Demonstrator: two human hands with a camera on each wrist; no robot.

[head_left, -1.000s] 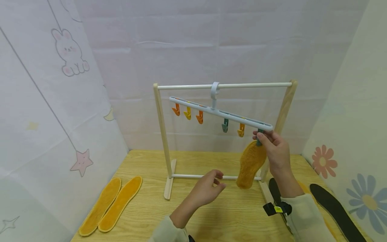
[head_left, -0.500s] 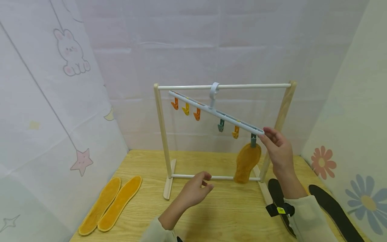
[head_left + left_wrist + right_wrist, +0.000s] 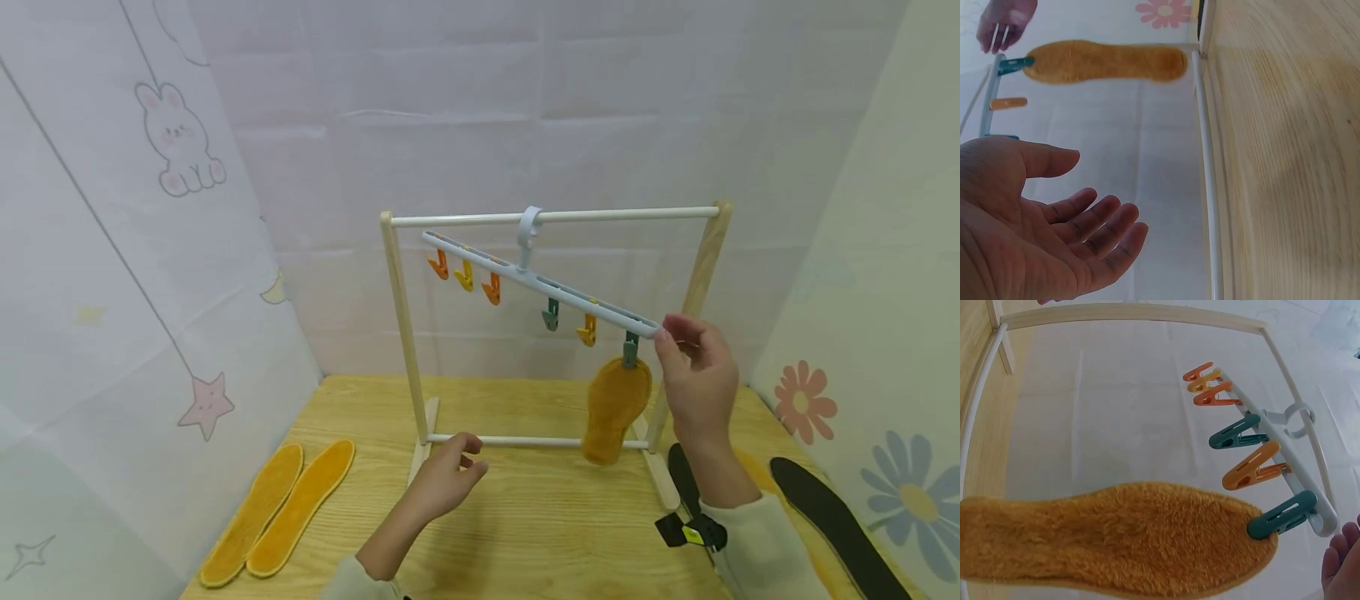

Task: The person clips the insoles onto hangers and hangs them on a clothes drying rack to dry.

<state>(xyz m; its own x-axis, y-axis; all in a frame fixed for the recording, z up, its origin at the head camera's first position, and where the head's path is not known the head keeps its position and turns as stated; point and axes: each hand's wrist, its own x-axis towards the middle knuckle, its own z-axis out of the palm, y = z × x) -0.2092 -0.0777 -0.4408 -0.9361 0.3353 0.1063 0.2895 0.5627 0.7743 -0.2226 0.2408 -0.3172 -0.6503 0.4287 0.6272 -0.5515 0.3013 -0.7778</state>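
Pale printed walls (image 3: 465, 150) enclose a wood-grain table (image 3: 540, 517). Beside the low end of a white hanger (image 3: 607, 312), the right hand (image 3: 701, 383) has its fingers loosely bent, nothing plainly in their grasp; whether the thumb touches the bar, I cannot tell. A second ago thumb and fingers were at the green clip (image 3: 630, 350); now they are off it, and the clip bites the wide end of the orange insole (image 3: 617, 408) unaided. That insole hangs lengthwise above the table, narrow end down, so its fastening looks done. With it there the bar slants more steeply than before, right end down, though its hook (image 3: 528, 229) is over the rack's (image 3: 406, 333) top rod; uneven load seems the likely reason. Meanwhile the left hand (image 3: 446, 479) has shifted leftward, palm bare and fingers relaxed, holding nothing. Of six clips, five bear nothing, such as the yellow clip (image 3: 588, 331). Farther out, two orange insoles (image 3: 303, 508) lie side by side at left; by the right sleeve (image 3: 772, 546) lie black insoles (image 3: 828, 512), partly hidden.
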